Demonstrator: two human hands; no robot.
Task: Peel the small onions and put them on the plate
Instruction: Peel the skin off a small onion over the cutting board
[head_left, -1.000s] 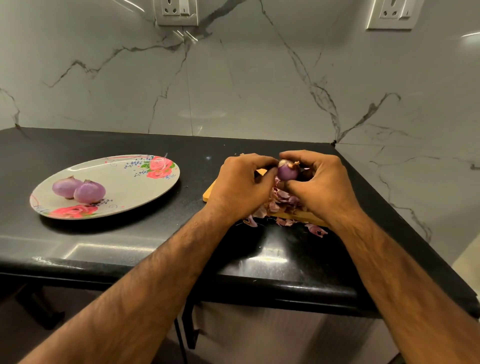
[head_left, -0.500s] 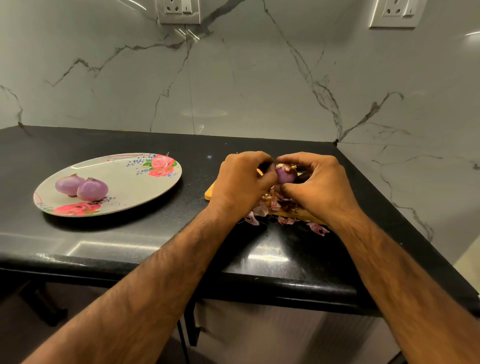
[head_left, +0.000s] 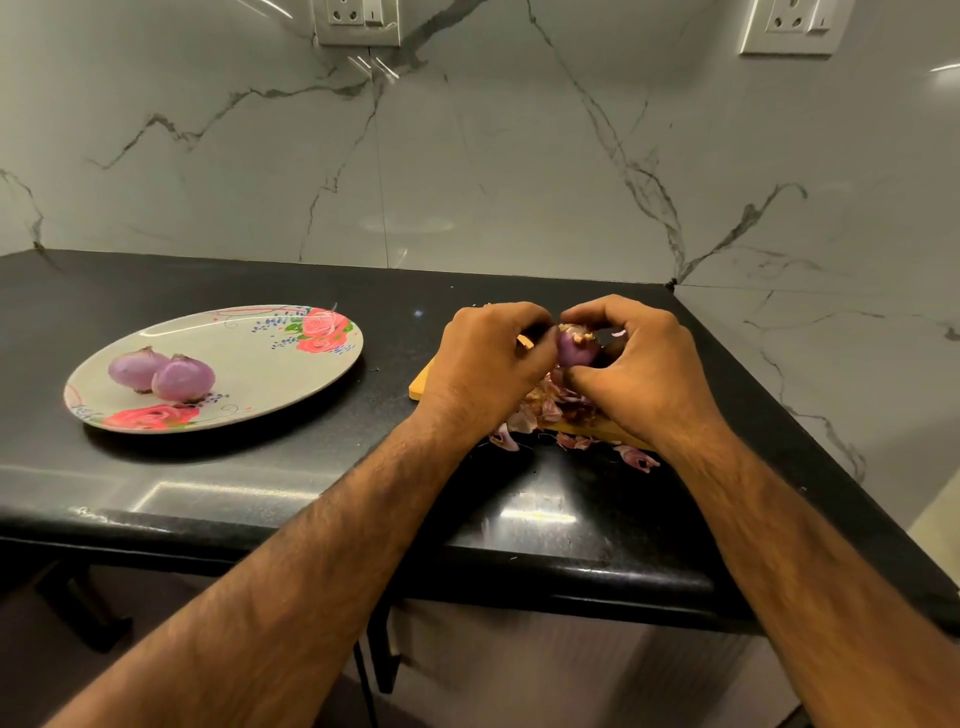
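- Small onion (head_left: 574, 354) is held between both hands, a little above the cutting board (head_left: 423, 383), at the right part of the black counter (head_left: 260, 467)
- Its visible side is purple, smooth and shiny; on its top sits a dry, pale brown bit, root or skin, it is not possible to say which
- The left hand (head_left: 488, 364) grips the onion from the left side, with the fingers curled in and the thumb against it
- The right hand (head_left: 641, 371) grips it from the right, with the fingers curled over the top and the thumb below; the fingertips of the two hands almost meet above the onion
- Loose peels (head_left: 550, 410), pink and brownish, lie in a heap on the yellow board under the hands, and some lie on the counter just beside its near edge
- The plate (head_left: 249, 358) stands well apart to the left on the same counter; it is pale, with red roses painted at the rim
- Two peeled onions (head_left: 158, 373) lie on the left part of the plate, touching each other, both pale purple
- Behind the counter is a marble wall (head_left: 467, 156) with grey veins, and two sockets (head_left: 358, 21) are high on it
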